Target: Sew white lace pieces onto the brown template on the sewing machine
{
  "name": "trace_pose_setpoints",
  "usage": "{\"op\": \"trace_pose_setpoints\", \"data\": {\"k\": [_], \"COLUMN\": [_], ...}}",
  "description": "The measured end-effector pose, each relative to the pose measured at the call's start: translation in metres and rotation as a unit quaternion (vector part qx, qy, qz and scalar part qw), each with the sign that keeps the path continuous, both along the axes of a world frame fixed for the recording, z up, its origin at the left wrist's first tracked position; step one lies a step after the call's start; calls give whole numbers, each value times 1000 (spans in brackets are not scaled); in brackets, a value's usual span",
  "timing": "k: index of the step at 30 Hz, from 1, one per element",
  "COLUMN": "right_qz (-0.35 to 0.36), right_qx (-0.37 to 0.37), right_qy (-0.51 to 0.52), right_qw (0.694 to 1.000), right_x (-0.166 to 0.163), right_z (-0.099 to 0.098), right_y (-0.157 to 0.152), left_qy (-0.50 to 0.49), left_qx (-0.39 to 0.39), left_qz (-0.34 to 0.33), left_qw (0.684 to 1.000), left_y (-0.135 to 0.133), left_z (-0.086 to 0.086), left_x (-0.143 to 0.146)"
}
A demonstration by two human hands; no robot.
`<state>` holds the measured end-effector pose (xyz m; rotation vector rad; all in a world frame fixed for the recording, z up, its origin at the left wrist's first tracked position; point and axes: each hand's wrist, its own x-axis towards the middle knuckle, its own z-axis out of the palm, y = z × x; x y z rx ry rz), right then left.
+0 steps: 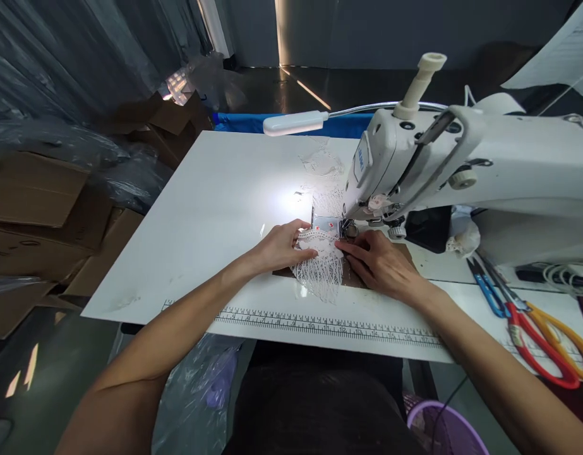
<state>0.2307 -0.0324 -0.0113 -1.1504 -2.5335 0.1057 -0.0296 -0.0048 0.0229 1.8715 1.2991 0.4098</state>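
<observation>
- Head view: your left hand [285, 245] lies flat with its fingers spread on the white lace [319, 265], pressing the left edge of the piece down, not gripping it.
- Your right hand [377, 260] rests palm down on the right edge of the lace, fingertips pointing toward the needle area of the sewing machine [462, 170]; it pins the fabric, with nothing clasped in it.
- The lace sits between both hands on the white surface [215, 215], its far end at the metal plate under the machine head and its near end fanned out toward the printed ruler [319, 323].
- More lace lies beyond the needle, lit by the lamp [295, 122].
- Scissors [542, 344] with red and orange handles lie to your right, well apart from your hands.
</observation>
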Motion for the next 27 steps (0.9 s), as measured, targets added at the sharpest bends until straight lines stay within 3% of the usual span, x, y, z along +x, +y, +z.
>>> {"op": "trace_pose_setpoints", "data": {"k": [7, 9, 12, 16, 27], "right_qz": [-50, -35, 0, -8, -18], "right_qx": [-90, -106, -92, -56, -40], "right_qy": [99, 135, 136, 94, 107], "right_qw": [990, 985, 986, 994, 993], "right_x": [10, 11, 9, 4, 5], "right_z": [-3, -4, -5, -7, -15], "right_y": [6, 4, 2, 0, -1], "left_qy": [-75, -77, -50, -24, -65], "left_qx": [-94, -102, -84, -91, -127], "left_qz": [31, 43, 52, 52, 89], "left_qw": [992, 991, 994, 994, 986], "left_y": [8, 10, 10, 10, 9], "left_z": [-6, -7, -5, -2, -4], "left_x": [-1, -1, -2, -2, 4]}}
